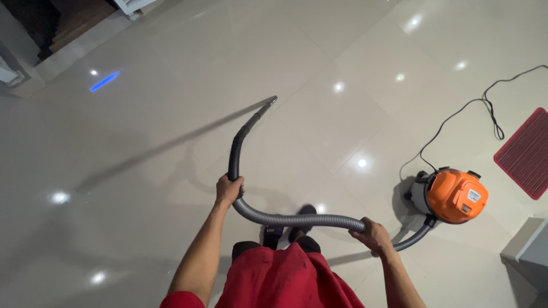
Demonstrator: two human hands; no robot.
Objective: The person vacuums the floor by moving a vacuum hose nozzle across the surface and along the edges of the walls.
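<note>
On the floor: glossy pale tiles (142, 188), with ceiling lights mirrored in them, carry everything; the vacuum (455, 195) is the landmark here.
Vacuum: a squat canister with an orange top and grey body, standing upright to the person's right.
Hose: a grey ribbed hose (297, 219) leaves the vacuum low on its near side, runs left across the person's front, then bends up into a dark curved tube.
Nozzle: the slim tip (268, 105) sits well to the left of the vacuum and farther from the person, low to the tiles; whether it touches them cannot be told.
Left hand: the left hand (229, 190) has its fingers wrapped tight round the bend where hose meets tube.
Right hand: the right hand (376, 234) is closed over the hose near the vacuum, fingers curled round it.
Step in hand: by the look of it, the floor is being swept with the nozzle held out ahead, both hands steering.
Next move calls for: probably keeping the tip low and the hose slack, so the vacuum is not tugged over.
Cord: a black cord (456, 114) trails from behind the vacuum toward the far right.
Mat: a red ribbed mat (528, 153) lies just beyond the vacuum on its right.
Person: red clothing and dark shoes (290, 228) show left of the vacuum.
</note>
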